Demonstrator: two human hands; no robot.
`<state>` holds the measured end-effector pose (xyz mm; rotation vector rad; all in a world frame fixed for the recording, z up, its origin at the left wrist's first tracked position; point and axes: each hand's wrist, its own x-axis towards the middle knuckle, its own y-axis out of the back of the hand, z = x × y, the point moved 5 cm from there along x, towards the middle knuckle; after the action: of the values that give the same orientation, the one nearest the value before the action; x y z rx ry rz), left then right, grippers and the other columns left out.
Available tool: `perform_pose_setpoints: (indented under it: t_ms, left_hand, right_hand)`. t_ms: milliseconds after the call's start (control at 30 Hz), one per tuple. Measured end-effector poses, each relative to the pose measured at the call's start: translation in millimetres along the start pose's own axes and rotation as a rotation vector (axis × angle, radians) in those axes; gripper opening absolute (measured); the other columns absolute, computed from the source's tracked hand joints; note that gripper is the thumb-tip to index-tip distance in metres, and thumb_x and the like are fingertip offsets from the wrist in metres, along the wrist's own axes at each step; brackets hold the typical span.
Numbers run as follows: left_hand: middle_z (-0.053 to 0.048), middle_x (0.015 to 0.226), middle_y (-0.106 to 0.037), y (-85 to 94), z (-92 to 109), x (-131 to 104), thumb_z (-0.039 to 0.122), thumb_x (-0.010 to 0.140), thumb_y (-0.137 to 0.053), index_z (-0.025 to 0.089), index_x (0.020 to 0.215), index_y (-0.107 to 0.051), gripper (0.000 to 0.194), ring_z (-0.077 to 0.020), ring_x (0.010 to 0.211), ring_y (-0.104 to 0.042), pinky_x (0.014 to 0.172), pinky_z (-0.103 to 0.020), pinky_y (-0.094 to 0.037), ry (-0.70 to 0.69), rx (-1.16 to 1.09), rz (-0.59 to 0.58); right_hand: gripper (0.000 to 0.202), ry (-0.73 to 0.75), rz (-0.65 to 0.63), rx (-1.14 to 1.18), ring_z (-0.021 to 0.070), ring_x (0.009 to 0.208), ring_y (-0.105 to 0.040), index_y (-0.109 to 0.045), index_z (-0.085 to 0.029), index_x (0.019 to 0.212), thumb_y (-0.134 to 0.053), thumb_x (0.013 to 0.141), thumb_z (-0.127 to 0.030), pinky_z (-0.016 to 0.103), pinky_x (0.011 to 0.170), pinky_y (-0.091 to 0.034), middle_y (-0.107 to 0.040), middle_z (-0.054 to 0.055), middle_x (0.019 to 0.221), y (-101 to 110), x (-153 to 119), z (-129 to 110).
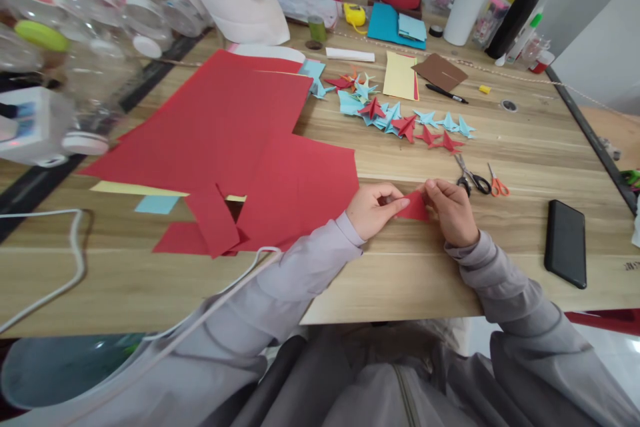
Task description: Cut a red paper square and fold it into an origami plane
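Note:
Between my two hands is a small folded piece of red paper point(414, 207), held just above the wooden table near its front edge. My left hand point(376, 208) pinches its left corner between thumb and fingers. At the upper right corner, my right hand point(450, 210) pinches it in the same way. Large red paper sheets point(225, 120) spread out to the left, with cut red strips point(213, 223) on their near side. Beyond my hands lie several folded red paper stars point(405, 127) and light blue ones point(427, 119). Black-handled scissors point(473, 180) rest just past my right hand.
Small orange scissors point(499, 185) and a black phone point(565, 243) lie to the right. Farther back are yellow paper point(400, 77), a black pen point(447, 93) and a yellow tape measure point(355, 15). Plastic bottles point(95, 80) crowd the left; a white cable point(75, 247) crosses the front left.

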<state>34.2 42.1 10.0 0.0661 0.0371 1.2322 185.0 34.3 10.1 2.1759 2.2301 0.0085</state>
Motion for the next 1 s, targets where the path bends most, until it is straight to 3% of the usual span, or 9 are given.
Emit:
perform_pose_setpoints:
  t_ms: [100, 367, 600, 833, 1000]
  left_hand:
    - [0.001, 0.052, -0.056, 1.2, -2, 1, 0.027, 0.072, -0.066, 0.014, 0.063, -0.063, 0.017, -0.0085, 0.048, -0.049, 0.050, -0.022, -0.037, 0.017, -0.007, 0.018]
    - [0.002, 0.053, -0.057, 0.9, 0, 0, 0.026, 0.071, -0.068, 0.014, 0.064, -0.065, 0.014, -0.0076, 0.047, -0.051, 0.048, -0.021, -0.040, 0.020, -0.038, 0.044]
    - [0.001, 0.052, -0.060, 11.4, -7, 5, 0.030, 0.068, -0.070, 0.012, 0.074, -0.067, 0.020, -0.0084, 0.042, -0.052, 0.047, -0.023, -0.046, 0.068, -0.236, 0.193]
    - [0.008, 0.053, -0.052, 6.0, -2, 2, 0.015, 0.068, -0.067, 0.012, 0.112, -0.062, 0.044, -0.0053, 0.046, -0.047, 0.051, -0.019, -0.040, -0.044, -0.089, 0.102]
    - [0.007, 0.053, -0.054, 2.1, -7, 1, 0.016, 0.069, -0.067, 0.013, 0.099, -0.069, 0.031, -0.0054, 0.047, -0.045, 0.053, -0.020, -0.040, -0.029, 0.030, 0.056]
  right_hand:
    - [0.038, 0.004, 0.023, -0.005, 0.0101, 0.056, -0.050, -0.064, -0.018, 0.069, -0.061, 0.077, -0.055, 0.024, 0.054, -0.040, -0.058, 0.000, 0.062, 1, 1, 0]
    - [0.028, 0.033, 0.008, -0.039, 0.0077, 0.049, -0.043, -0.065, -0.017, 0.068, -0.073, 0.069, -0.044, 0.023, 0.046, -0.035, -0.057, -0.003, 0.056, -1, 0, -5]
    - [0.028, -0.016, -0.062, 0.046, 0.0082, 0.052, -0.050, -0.067, -0.018, 0.080, -0.078, 0.064, -0.038, 0.022, 0.049, -0.039, -0.063, -0.002, 0.063, -6, 1, -3]
    - [0.024, 0.011, 0.117, 0.034, 0.0075, 0.050, -0.048, -0.067, -0.018, 0.078, -0.077, 0.064, -0.035, 0.021, 0.047, -0.037, -0.061, -0.003, 0.059, 7, 3, 1]
    - [0.021, 0.044, 0.155, 0.039, 0.0081, 0.052, -0.051, -0.066, -0.018, 0.073, -0.077, 0.063, -0.033, 0.022, 0.049, -0.041, -0.062, -0.002, 0.061, 9, 3, -2]
